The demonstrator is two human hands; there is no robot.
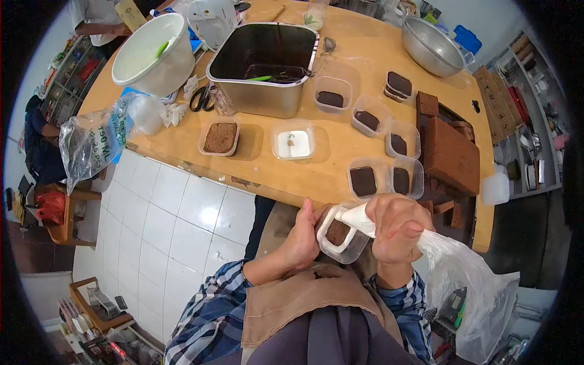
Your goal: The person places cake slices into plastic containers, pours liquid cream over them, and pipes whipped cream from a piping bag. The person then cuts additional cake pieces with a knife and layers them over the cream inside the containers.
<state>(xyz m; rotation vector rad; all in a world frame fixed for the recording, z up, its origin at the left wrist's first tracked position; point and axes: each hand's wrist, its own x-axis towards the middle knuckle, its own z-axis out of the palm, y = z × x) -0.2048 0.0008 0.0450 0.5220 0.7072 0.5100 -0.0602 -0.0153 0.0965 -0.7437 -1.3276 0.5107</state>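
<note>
Near the table's front edge, my left hand (302,236) is curled against the left side of a clear square cup (345,254). Inside the cup is brown cake (336,232), with a ring of white cream (328,220) along the edge. My right hand (396,228) is closed round a piping bag (359,219), whose tip is at the cream on the cup's upper side. The loose end of the bag hangs down to the right. Beyond them stand a cup with white cream on top (293,144) and a cup of plain brown cake (220,138).
Several cups with dark tops (363,181) stand right of centre, beside large cake blocks (451,155). A deep metal pan (261,97), a white tub (152,67), scissors (201,99) and a metal bowl (433,48) are farther back. At the back left, another person (97,27) is partly visible.
</note>
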